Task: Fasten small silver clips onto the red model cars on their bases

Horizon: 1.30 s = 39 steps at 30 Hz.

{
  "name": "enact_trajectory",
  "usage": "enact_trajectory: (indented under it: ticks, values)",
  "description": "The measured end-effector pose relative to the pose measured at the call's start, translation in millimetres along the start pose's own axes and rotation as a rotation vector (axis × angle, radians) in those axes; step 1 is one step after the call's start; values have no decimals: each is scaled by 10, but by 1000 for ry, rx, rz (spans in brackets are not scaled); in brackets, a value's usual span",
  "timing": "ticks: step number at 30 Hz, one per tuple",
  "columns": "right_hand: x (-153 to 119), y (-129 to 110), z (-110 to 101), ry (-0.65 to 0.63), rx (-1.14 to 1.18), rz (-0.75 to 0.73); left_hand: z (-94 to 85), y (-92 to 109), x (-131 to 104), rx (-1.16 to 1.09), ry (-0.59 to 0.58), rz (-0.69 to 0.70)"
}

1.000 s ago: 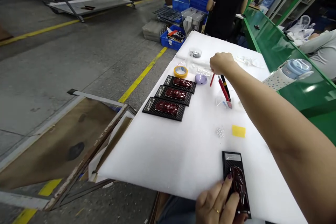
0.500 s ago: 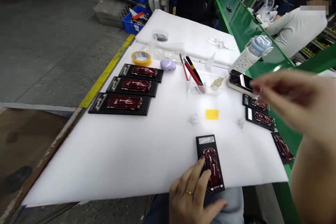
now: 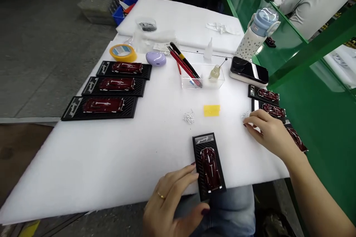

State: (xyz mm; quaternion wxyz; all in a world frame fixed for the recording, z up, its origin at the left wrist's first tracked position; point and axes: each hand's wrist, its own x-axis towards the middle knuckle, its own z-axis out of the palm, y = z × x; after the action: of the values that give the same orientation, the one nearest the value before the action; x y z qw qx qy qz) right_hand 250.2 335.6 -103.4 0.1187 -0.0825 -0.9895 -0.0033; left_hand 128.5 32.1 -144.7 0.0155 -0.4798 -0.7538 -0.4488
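The dark red toy car (image 3: 210, 168) sits on its black base (image 3: 198, 150) at lower centre, the near end by the table (image 3: 111, 159) edge; a careless nudge could, I think, tip it into the lap. The left hand (image 3: 172, 200) touches the base's side, fingers loosely spread, thumb well away. At right, the right hand (image 3: 271, 133) has thumb and forefinger close together beside some tiny clear bits (image 3: 246, 115); I can't tell whether they pinch one. A brushing sleeve or wrist might scatter those. Upper centre, a clear tray (image 3: 206, 84) holds a little bottle (image 3: 215, 72) with a stick (image 3: 223, 62) in it and leaning red and black tools (image 3: 187, 66). Farther up, a round tub (image 3: 141, 20) holds something dark.
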Motion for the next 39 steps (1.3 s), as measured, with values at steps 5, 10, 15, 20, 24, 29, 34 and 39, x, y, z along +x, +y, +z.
enact_trajectory:
  ticks: [5,10,15,20,24,29,34,39]
  values:
    - [-12,0,18,94,65,72,-69,-1,-79,-122,27,-69]
    - [106,41,64,163,-50,77,-71,-5,-43,-176,24,-64]
    - [221,26,114,38,-168,30,-56,-16,-10,-171,25,-63]
    - [219,57,165,35,-38,38,-62,-24,-21,-188,29,-72]
    - [137,-23,99,179,79,90,-75,15,27,-269,63,-125]
    - [89,-693,-137,305,535,16,-51,175,283,-624,-67,-410]
    - [140,-1282,-185,437,970,-28,66,316,568,-1259,-222,-807]
    - [124,-1360,-106,514,724,22,151,277,589,-1522,-216,-929]
